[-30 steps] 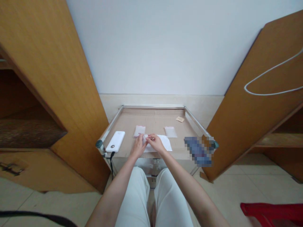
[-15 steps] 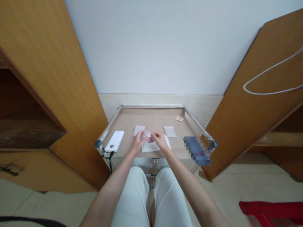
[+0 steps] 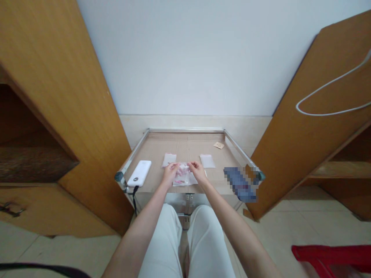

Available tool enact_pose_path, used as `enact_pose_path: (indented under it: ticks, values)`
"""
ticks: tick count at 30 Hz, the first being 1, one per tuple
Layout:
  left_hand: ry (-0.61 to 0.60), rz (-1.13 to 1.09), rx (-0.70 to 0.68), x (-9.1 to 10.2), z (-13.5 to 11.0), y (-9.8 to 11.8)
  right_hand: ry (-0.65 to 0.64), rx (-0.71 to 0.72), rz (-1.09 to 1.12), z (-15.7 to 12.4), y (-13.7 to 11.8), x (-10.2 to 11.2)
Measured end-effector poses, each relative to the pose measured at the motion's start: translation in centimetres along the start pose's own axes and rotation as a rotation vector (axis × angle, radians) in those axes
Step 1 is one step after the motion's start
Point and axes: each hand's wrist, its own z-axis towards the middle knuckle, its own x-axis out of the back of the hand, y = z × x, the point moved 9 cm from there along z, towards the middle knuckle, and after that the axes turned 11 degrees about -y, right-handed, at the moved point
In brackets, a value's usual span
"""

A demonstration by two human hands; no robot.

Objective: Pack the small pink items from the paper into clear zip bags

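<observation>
Both my hands are at the middle of a cardboard-topped cart (image 3: 185, 148), pinching the upper edge of a clear plastic bag (image 3: 183, 178) with small pink items inside. My left hand (image 3: 171, 172) holds the bag's left side, and my right hand (image 3: 197, 170) holds its right side. The bag lies over a white sheet of paper (image 3: 193, 179), which it mostly hides. Just beyond my left hand lies a flat whitish packet (image 3: 169, 159), and a similar packet (image 3: 207, 161) lies beyond my right hand.
A white power bank (image 3: 139, 173) with a black cable (image 3: 134, 199) sits at the cart's left. A small brown card (image 3: 218, 145) lies at the back. A pixelated blue object (image 3: 240, 185) covers the right corner. Wooden cabinet doors (image 3: 69, 116) flank the cart, and a red crate (image 3: 327, 258) stands on the floor.
My hands have moved apart and now hold the bag spread out, with its pink contents more visible. The view has shifted slightly.
</observation>
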Motion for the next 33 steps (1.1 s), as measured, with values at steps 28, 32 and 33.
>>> enact_pose_path:
  ticks: [28,32,33]
  values:
    - [0.021,-0.074,-0.013,1.2,0.1,-3.1,0.03,-0.145,0.072,-1.6,3.5,0.4]
    - [-0.036,-0.087,0.02,0.7,0.1,-3.2,0.006,-0.133,0.052,-1.7,3.1,0.2]
    - [-0.051,-0.077,0.026,0.6,0.1,-3.1,-0.001,-0.129,0.049,-1.7,3.1,0.1]
